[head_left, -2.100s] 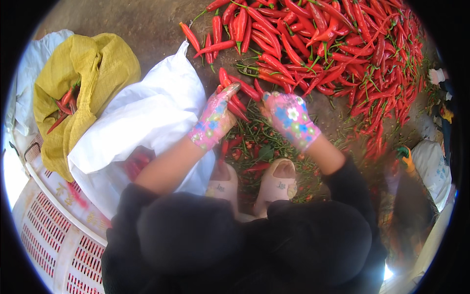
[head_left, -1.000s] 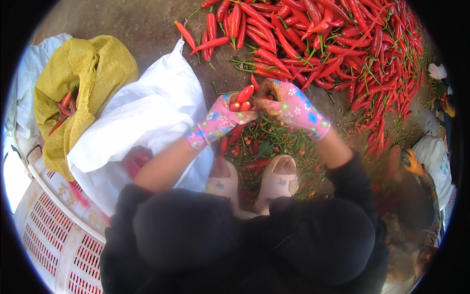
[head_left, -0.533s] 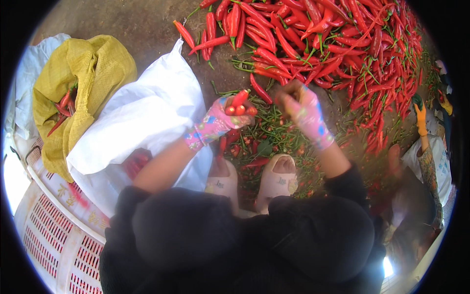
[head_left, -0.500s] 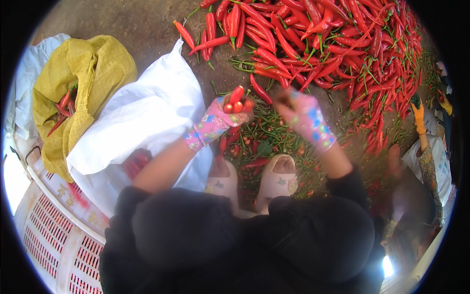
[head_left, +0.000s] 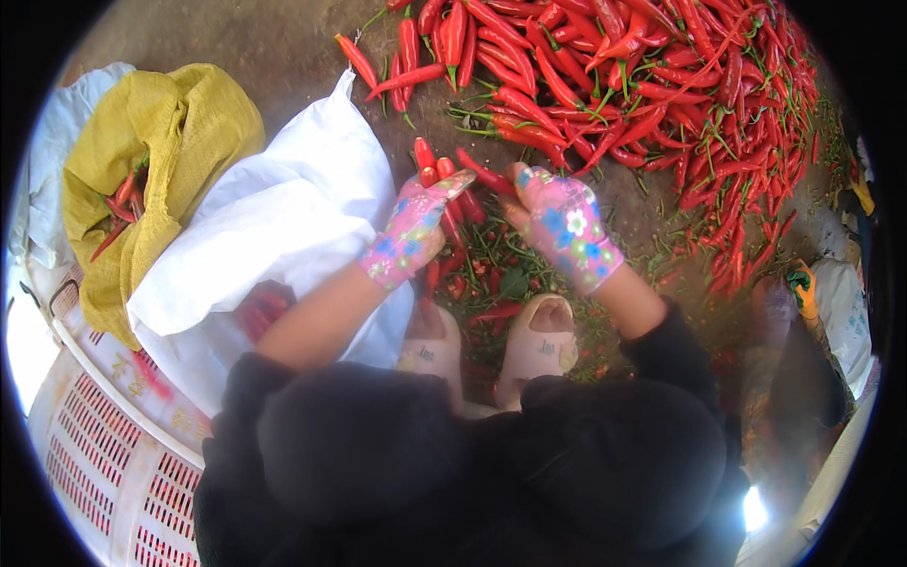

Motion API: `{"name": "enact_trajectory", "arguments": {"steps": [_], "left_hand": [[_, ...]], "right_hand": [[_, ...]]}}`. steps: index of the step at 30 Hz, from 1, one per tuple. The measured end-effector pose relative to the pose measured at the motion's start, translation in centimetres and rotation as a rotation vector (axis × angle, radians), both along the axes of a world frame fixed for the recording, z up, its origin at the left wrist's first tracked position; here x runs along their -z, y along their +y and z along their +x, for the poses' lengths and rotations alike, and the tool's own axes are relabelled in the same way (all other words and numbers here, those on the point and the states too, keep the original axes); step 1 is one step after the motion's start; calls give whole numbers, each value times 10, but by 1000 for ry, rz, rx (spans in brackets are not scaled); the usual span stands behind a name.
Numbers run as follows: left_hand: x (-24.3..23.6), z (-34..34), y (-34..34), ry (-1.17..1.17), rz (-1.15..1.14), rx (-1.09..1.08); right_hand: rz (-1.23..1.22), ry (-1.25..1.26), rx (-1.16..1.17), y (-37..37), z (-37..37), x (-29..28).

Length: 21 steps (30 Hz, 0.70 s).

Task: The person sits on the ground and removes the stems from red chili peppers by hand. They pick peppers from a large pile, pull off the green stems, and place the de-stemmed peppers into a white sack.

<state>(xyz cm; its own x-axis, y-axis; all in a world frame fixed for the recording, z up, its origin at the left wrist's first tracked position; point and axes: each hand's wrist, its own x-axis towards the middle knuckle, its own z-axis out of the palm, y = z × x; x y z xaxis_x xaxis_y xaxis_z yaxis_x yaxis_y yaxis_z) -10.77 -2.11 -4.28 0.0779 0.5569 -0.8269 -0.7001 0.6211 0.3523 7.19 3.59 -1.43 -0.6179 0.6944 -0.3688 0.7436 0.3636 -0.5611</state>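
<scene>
My left hand, in a pink flowered fingerless glove, is closed around several red chili peppers whose stemless ends stick up past the fingers. Close beside it, my right hand in a matching glove grips one red chili pepper that points up and left toward the left hand. Its far end seems to have no stem; the other end is hidden by the fingers. Below both hands, loose green stems and some chili peppers litter the floor around my light slippers.
A large heap of red chili peppers covers the floor ahead and to the right. At left lie a white sack and a yellow woven sack, beside a white slotted crate. Another person's orange-gloved hand shows at far right.
My right hand has turned and now holds a chili pepper close to the left hand. The left hand has rotated, its peppers now pointing upward. The other person's gloved hand has moved down.
</scene>
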Motion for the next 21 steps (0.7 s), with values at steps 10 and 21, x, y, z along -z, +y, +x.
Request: {"name": "enact_trajectory", "arguments": {"steps": [10,21], "left_hand": [[8,2,1,-129,-150,-125],[4,-3,3,-40,-148,-193]], "right_hand": [[-13,191,-47,6,-4,-9],[434,-184,-154,28,-32,22]]}}
